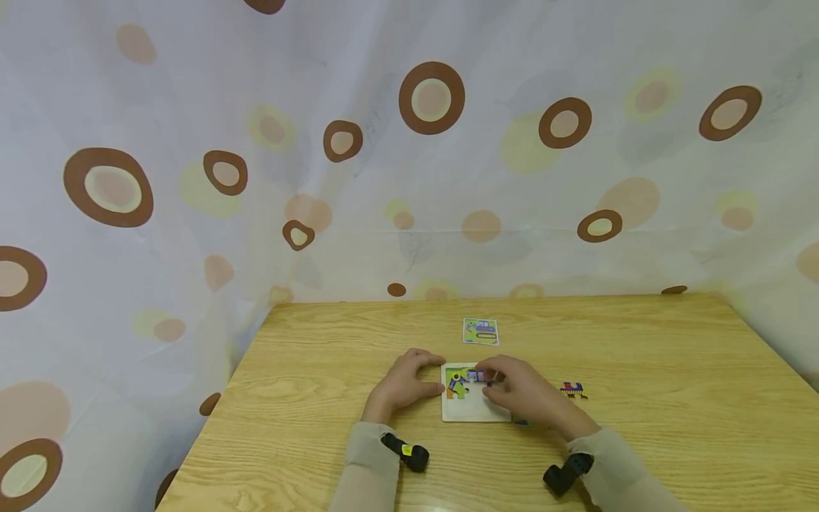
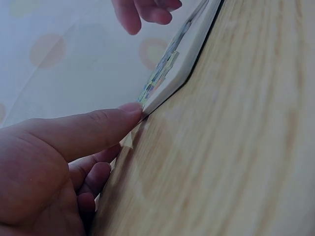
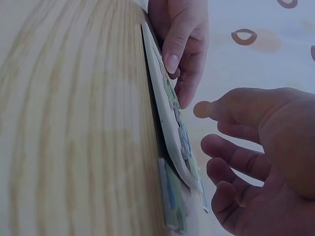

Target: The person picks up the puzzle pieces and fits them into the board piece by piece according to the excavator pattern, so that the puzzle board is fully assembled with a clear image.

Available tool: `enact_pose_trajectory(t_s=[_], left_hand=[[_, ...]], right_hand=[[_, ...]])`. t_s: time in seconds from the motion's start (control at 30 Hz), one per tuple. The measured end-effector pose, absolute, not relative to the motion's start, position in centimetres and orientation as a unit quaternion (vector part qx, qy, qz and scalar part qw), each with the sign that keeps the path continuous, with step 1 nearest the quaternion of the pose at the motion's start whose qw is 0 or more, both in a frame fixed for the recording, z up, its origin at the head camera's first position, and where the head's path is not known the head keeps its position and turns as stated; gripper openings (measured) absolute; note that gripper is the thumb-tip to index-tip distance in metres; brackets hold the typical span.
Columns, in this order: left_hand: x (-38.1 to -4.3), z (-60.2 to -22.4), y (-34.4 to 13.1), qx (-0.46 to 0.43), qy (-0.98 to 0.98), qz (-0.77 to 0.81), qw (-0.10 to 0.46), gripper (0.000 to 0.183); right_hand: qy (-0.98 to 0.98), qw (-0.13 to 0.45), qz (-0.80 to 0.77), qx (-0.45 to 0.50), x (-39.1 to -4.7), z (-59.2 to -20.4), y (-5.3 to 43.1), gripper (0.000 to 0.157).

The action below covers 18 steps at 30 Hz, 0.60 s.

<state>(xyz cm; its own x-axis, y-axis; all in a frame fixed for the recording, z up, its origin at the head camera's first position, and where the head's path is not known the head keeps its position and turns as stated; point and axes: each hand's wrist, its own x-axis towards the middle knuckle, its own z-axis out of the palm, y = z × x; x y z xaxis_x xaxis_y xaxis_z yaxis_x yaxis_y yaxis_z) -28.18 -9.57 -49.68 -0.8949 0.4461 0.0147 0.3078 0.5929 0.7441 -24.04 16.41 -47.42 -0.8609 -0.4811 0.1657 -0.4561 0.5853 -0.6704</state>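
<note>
A shallow white puzzle board [image 1: 475,411] lies on the table, with joined picture pieces [image 1: 456,384] along its upper part, green, yellow and purple. My left hand [image 1: 403,384] is at the board's left side, thumb and forefinger spread; the thumb [image 2: 110,120] touches the edge in the left wrist view. Over the board's upper right, my right hand [image 1: 526,392] hovers with thumb and forefinger apart, nothing between them in the right wrist view. Its fingers partly cover the pieces there. One blue-green piece [image 3: 171,196] lies against the board's near right corner, mostly hidden by that hand in the head view.
Behind the board lies a square picture card [image 1: 480,331] showing a purple and yellow digger. A loose red and purple piece [image 1: 573,389] is on the wooden table [image 1: 672,427] to the right of my right hand. A patterned curtain [image 1: 358,178] hangs along the table's far edge.
</note>
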Motion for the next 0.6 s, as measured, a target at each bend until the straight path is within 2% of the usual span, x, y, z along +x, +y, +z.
enact_pose_trajectory(t_s=[0.6], left_hand=[[-28.1,-49.7,-9.6,0.211,0.888,0.399,0.085,0.045]], right_hand=[[0.895,0.022,-0.379,-0.234,-23.5,-46.7,19.4,0.032]])
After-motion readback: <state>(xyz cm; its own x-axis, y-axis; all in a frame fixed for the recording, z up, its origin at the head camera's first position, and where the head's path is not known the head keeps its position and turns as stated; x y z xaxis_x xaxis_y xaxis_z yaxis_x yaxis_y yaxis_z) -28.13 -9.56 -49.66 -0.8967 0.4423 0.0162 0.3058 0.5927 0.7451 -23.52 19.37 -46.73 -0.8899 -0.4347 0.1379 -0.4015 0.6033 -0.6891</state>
